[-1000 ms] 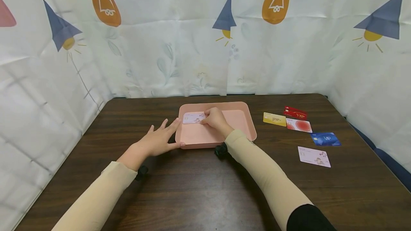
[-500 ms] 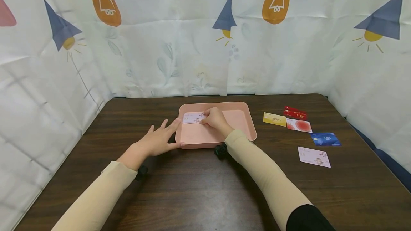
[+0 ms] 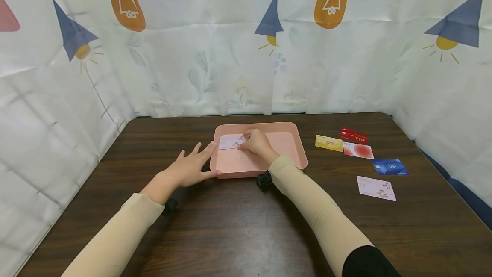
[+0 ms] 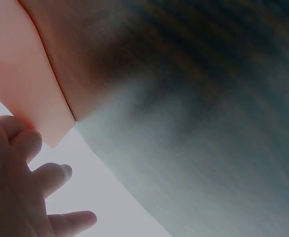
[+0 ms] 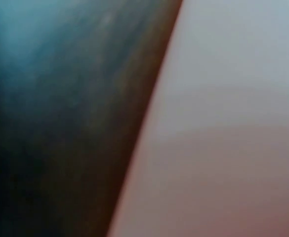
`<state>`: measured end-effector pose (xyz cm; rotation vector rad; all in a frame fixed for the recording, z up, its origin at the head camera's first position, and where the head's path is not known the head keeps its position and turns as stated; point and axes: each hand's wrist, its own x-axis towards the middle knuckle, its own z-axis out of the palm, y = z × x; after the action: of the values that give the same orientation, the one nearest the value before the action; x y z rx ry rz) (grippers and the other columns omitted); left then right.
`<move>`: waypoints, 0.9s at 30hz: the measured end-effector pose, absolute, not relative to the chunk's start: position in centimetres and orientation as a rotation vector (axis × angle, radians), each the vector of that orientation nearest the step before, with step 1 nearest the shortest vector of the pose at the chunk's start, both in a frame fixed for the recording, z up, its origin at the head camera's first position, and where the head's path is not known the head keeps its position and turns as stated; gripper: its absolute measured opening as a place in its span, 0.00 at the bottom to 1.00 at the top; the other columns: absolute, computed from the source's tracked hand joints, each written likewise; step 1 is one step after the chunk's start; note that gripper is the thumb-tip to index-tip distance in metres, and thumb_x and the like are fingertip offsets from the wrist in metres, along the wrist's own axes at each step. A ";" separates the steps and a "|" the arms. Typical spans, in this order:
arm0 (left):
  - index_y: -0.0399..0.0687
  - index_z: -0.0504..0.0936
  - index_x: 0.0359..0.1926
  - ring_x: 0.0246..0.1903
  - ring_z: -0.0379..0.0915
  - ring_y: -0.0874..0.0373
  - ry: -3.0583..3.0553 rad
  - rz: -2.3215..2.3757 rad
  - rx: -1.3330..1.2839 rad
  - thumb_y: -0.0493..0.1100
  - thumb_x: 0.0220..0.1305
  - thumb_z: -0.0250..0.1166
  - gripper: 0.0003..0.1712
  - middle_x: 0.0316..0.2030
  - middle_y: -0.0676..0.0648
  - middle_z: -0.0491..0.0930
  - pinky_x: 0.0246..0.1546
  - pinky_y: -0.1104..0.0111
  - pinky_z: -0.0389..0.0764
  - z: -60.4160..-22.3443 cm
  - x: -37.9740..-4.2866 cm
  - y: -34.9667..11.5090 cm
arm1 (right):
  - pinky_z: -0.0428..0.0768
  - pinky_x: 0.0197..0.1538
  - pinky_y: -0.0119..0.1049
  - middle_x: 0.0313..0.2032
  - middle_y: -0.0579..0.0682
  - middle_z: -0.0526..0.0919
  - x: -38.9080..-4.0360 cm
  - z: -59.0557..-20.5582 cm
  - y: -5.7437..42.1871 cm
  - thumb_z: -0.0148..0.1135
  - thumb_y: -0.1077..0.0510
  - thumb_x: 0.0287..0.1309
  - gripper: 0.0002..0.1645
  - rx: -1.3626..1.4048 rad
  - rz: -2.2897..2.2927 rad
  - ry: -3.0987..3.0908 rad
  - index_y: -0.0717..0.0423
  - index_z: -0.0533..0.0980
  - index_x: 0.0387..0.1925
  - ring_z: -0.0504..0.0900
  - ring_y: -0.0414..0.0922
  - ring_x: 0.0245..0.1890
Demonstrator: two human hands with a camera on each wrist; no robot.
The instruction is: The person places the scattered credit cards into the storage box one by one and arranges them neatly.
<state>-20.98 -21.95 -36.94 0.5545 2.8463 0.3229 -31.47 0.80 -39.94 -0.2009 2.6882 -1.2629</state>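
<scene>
A shallow pink tray [image 3: 246, 163] sits on the dark wooden table toward its far side. Inside it, at the far left, lies a pale pink card [image 3: 229, 142] with a floral print. My right hand [image 3: 259, 145] reaches into the tray and pinches the card's right end, covering part of it. With fingers spread, my left hand [image 3: 187, 169] touches the tray's left side and near left corner. The left wrist view has the same left hand [image 4: 16, 182] beside the tray's outer wall [image 4: 30, 89]. In the right wrist view only the tray's blurred wall [image 5: 223, 148] and table appear; the fingers are out of frame.
On the right of the table lie a yellow card [image 3: 328, 143], a red VIP card [image 3: 353, 135], a white card with a red circle [image 3: 358, 150], a blue card [image 3: 390, 167] and another pale pink card [image 3: 376, 188]. A printed curtain [image 3: 238, 72] hangs behind.
</scene>
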 end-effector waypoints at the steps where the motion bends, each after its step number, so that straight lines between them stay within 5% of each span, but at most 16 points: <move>1: 0.48 0.44 0.83 0.78 0.37 0.35 2.847 0.322 0.557 0.74 0.69 0.55 0.57 0.81 0.43 0.45 0.68 0.28 0.40 -36.9 -21.0 -21.9 | 0.71 0.28 0.24 0.53 0.56 0.84 -31.5 -39.9 0.8 0.80 0.61 0.52 0.36 -0.205 -1.247 2.693 0.64 0.78 0.63 0.73 0.39 0.30; 23: 0.48 0.44 0.83 0.78 0.38 0.35 2.849 0.324 0.564 0.74 0.69 0.55 0.57 0.81 0.42 0.46 0.68 0.28 0.40 -36.9 -21.1 -22.0 | 0.74 0.26 0.26 0.51 0.57 0.84 -31.6 -40.2 0.7 0.77 0.58 0.58 0.29 -0.175 -1.225 2.709 0.63 0.80 0.60 0.76 0.40 0.26; 27: 0.48 0.44 0.83 0.78 0.38 0.35 2.849 0.328 0.563 0.74 0.69 0.56 0.57 0.81 0.42 0.46 0.68 0.28 0.40 -36.9 -21.1 -22.0 | 0.82 0.43 0.34 0.57 0.56 0.83 -31.5 -40.1 0.7 0.76 0.57 0.60 0.31 -0.233 -1.160 2.753 0.59 0.79 0.63 0.83 0.44 0.39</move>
<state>-21.05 -21.95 -36.92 0.5630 2.8495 0.3281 -31.50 0.74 -40.10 -0.2327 2.7535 -1.1599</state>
